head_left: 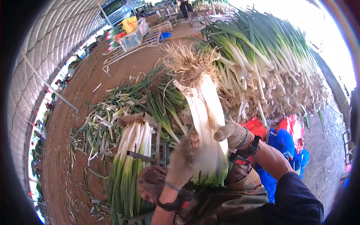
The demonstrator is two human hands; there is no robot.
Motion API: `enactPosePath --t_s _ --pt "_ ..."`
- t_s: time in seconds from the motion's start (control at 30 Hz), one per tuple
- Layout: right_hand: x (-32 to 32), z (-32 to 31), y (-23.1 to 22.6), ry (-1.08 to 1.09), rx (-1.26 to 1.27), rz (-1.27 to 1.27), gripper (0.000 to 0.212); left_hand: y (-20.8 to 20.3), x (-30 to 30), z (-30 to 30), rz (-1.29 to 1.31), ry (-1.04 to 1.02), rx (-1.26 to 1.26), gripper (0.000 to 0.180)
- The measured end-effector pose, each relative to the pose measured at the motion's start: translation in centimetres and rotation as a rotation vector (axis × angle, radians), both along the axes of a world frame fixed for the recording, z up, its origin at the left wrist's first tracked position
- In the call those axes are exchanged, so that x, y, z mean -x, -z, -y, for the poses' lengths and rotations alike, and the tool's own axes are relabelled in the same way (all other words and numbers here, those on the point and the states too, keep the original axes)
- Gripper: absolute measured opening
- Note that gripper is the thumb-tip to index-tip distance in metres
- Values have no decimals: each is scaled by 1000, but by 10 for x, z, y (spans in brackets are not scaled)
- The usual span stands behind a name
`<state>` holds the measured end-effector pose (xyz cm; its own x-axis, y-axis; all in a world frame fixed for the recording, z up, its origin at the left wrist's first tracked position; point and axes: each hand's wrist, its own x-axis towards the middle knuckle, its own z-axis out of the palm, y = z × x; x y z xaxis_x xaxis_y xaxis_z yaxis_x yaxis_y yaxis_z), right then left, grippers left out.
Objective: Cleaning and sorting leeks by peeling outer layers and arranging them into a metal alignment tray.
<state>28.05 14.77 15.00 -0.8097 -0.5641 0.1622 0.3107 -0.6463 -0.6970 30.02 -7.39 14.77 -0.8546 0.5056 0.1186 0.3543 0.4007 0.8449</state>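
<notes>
A small bunch of leeks (204,108) stands upright before me, its shaggy brown roots on top and its green leaves down at my lap. My right hand (233,135), in a dirty knit glove, is closed on the white stems from the right, with the thumb across them. On the left side of the stems is my gloved left hand (183,159); motion smears its fingers, and a bare fingertip shows through the glove. Left of my knee, trimmed leeks (129,165) lie in a metal frame (157,137), their white ends against its far plate.
A big heap of untrimmed leeks (270,63) fills the far right. Stripped leaves (108,108) cover the ground at left. Blue and red plastic bags (283,140) lie by my right side. Farther back are a low rack (131,50) and a crate (131,39).
</notes>
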Motion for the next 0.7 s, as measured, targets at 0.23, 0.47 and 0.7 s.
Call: enactPosePath --t_s 0.23,0.47,0.7 --pt "0 10 -10 -87 -50 -66 86 -146 34 -2 -804 -190 217 53" --pt "-14 18 -20 -187 -130 -80 93 -142 49 30 -1016 70 522 41" --pt "-9 -12 25 239 -683 -701 93 -202 79 38 -400 -367 -409 12"
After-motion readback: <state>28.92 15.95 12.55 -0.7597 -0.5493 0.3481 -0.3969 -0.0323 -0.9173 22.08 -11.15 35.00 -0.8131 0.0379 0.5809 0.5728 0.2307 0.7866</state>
